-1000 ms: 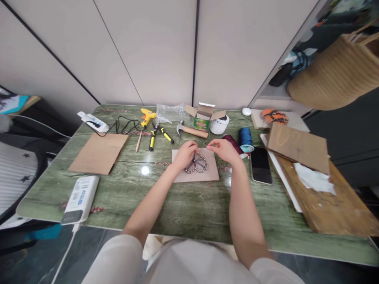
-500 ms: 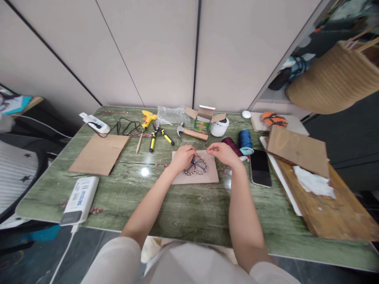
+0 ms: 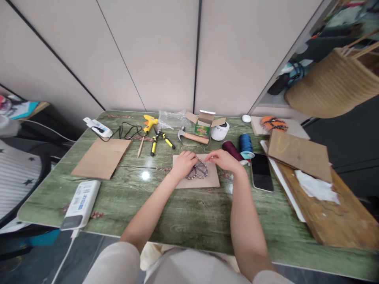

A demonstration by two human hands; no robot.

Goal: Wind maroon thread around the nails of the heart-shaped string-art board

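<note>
In the middle of the table a pale board (image 3: 213, 180) carries a ring of nails (image 3: 197, 178) with dark thread (image 3: 200, 170) strung across it in a spoke-like pattern. My left hand (image 3: 185, 162) lies over the board's left part, fingers stretched toward the upper edge of the ring. Beside the ring's upper right, my right hand (image 3: 222, 158) is closed in a pinch, apparently on a thin thread; the strand is too fine to follow clearly. A maroon thread spool (image 3: 231, 150) and a blue thread spool (image 3: 245, 145) are just right of that hand.
Behind the board are a hammer (image 3: 194, 137), an opened box (image 3: 203, 127) and a white round container (image 3: 220, 131). Pliers (image 3: 161, 140) and a yellow glue gun (image 3: 150, 122) lie left. A phone (image 3: 262, 172) and stacked boards (image 3: 299, 154) are right; a power bank (image 3: 81, 205) sits near-left.
The whole view has shifted slightly, so things on the table appear a little lower. My right hand has moved slightly closer to the ring; my left hand stays over the board.
</note>
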